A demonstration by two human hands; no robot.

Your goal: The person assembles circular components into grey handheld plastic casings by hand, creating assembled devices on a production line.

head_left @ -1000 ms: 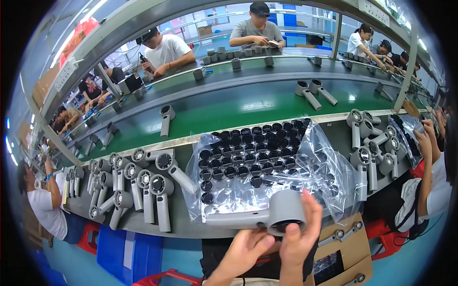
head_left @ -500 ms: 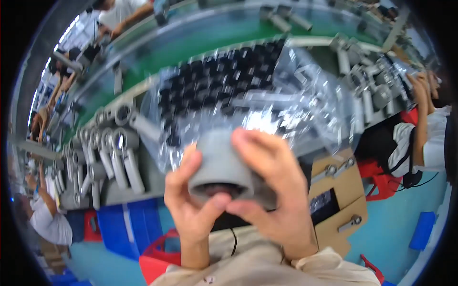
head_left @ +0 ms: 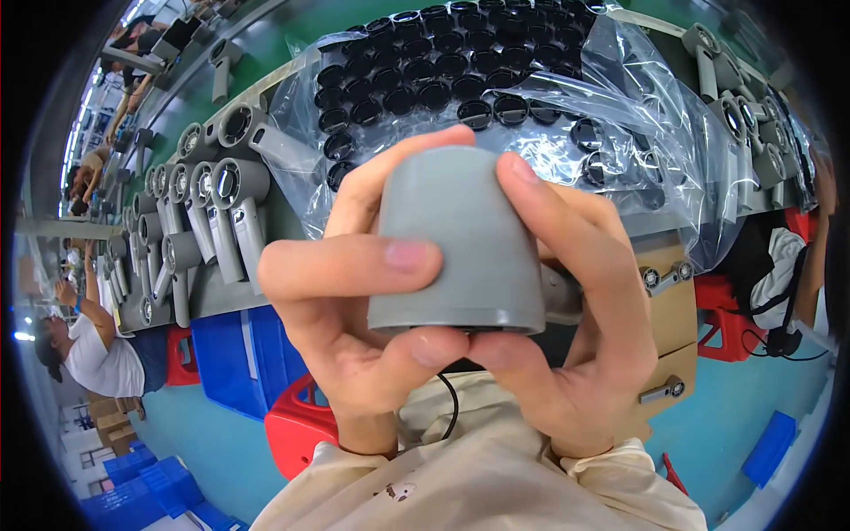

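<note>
Tipped since the earlier frame, the gray fan [head_left: 456,239] sits gripped between left hand [head_left: 336,350] and right hand [head_left: 602,332], in front of clear plastic [head_left: 651,97]; even thumb pressure seems best.

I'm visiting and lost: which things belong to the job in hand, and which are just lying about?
Part of the job, apparently:
grey part held by left hand and right hand
black round parts amid clear plastic
grey handled units on bench

Probably just lying about:
blue bin
red stool
blue object on floor
</note>
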